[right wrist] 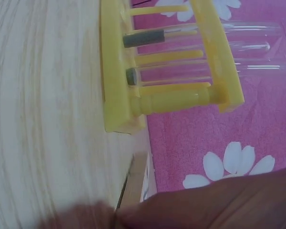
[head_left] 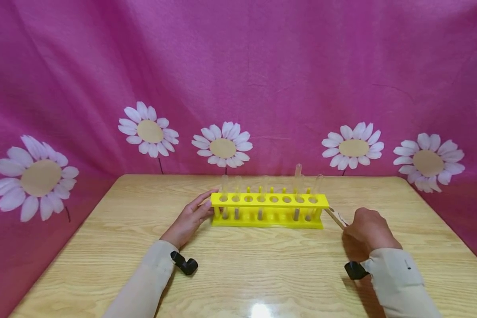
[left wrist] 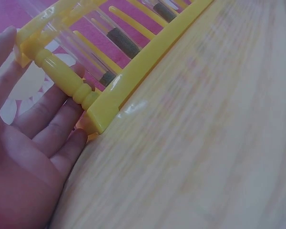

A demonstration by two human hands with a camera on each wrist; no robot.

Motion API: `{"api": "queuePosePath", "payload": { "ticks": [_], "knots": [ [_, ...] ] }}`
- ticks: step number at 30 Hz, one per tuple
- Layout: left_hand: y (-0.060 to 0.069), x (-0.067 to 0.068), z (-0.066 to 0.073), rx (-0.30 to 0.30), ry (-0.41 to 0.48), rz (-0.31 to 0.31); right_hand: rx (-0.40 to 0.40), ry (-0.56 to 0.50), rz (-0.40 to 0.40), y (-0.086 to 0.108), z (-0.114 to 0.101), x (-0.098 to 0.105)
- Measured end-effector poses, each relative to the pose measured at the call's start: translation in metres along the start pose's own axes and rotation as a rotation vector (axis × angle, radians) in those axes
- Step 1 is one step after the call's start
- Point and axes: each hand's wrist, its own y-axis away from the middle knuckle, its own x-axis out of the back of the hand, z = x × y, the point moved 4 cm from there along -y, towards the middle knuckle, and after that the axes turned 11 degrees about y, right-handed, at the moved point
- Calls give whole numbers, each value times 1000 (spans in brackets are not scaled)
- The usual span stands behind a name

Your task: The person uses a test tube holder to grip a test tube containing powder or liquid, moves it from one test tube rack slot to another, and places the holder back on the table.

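A yellow test tube rack stands upright on the table. Several clear test tubes are in it, some with dark grey material at the bottom. At the rack's left end, my left hand holds the end post, thumb near the top bar and fingers behind. My right hand grips a wooden test tube holder just right of the rack. The holder's tip points toward the rack's right end, apart from it in the right wrist view. My right fingers are partly hidden.
The light wooden table extends in front of the rack and to both sides. Behind it hangs a magenta cloth printed with white flowers. Yellow pegs rise along the rack's back, beside the tubes.
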Motion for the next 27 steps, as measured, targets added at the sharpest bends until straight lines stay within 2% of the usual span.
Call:
{"api": "queuePosePath", "payload": {
  "ticks": [4,11,18,23,27],
  "knots": [
    [0,0,-2,9,-7,1,-2,14,41,1,1,0],
    [1,0,0,15,-15,17,-37,-3,62,0,3,-1],
    [1,1,1,18,5,16,-50,30,64,-2,1,1],
    [0,2,1,10,2,4,-71,-6,51,0,2,1],
    [0,0,2,19,-12,-1,-84,-45,100,5,5,8]
  ]
}}
